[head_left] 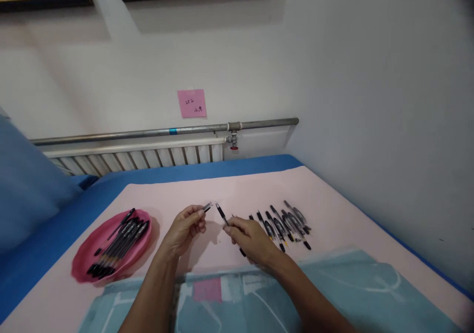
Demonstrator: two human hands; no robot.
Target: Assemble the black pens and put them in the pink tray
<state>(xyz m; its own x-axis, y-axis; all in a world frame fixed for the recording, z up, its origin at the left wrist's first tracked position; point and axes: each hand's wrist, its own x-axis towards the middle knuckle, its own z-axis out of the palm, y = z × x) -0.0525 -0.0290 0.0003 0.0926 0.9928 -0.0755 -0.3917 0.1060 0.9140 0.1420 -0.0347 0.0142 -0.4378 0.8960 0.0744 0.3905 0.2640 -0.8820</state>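
Note:
My left hand (185,228) is closed in a pinch on a small pen cap (208,207), clear and dark. Just to its right, my right hand (250,237) grips a black pen (221,211) whose tip points up and left toward the cap. A small gap separates pen tip and cap. Beside my right hand, loose pens (278,227) and dark caps are scattered over the pink table cover (207,187). To the left of my left hand, several black pens (120,246) lie bundled in a pink scalloped dish (79,259).
Light blue cloth (340,278) covers the near edge. Behind the table are a white radiator (163,157) and a metal pipe (140,134). A pink note (191,103) is stuck on the wall, and blue fabric (33,185) hangs at the left.

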